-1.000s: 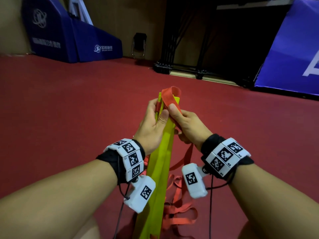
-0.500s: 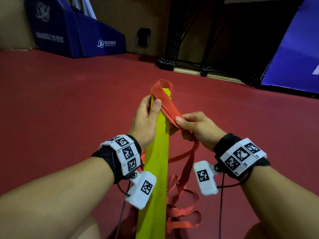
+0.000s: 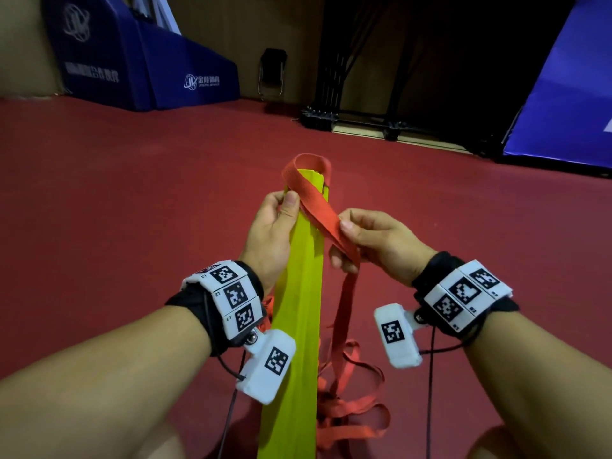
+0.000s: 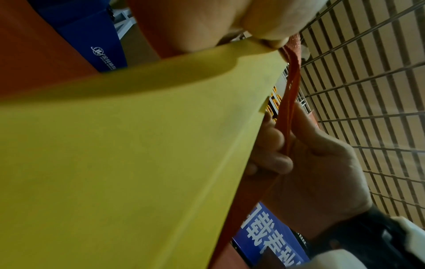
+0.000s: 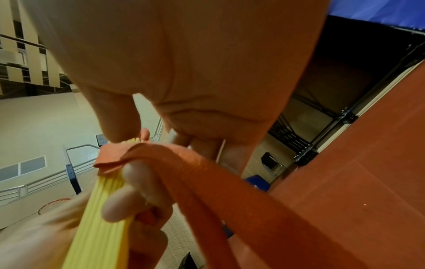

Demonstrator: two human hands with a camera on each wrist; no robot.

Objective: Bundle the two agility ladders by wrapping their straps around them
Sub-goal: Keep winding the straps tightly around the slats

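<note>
My left hand (image 3: 270, 231) grips the stack of yellow rungs (image 3: 299, 313) near its far end, fingers curled round the left edge and the thumb pressed flat on the red strap (image 3: 319, 210) where it crosses the top face. The stack stands tilted away from me, its lower end running down between my forearms and out of view. The strap loops over the far tip of the rungs and comes back diagonally toward my right hand (image 3: 377, 245), which pinches it between thumb and curled fingers just to the right of the stack. Below that pinch the strap hangs down to the red floor (image 3: 132, 200), where more of it lies in loose coils beside the base of the rungs. From the right wrist view the rungs show as many thin yellow slats pressed together, edge on. Blue padded mats (image 3: 149, 71) stand along the far wall, with a black folding chair (image 3: 272, 74) beside them.
</note>
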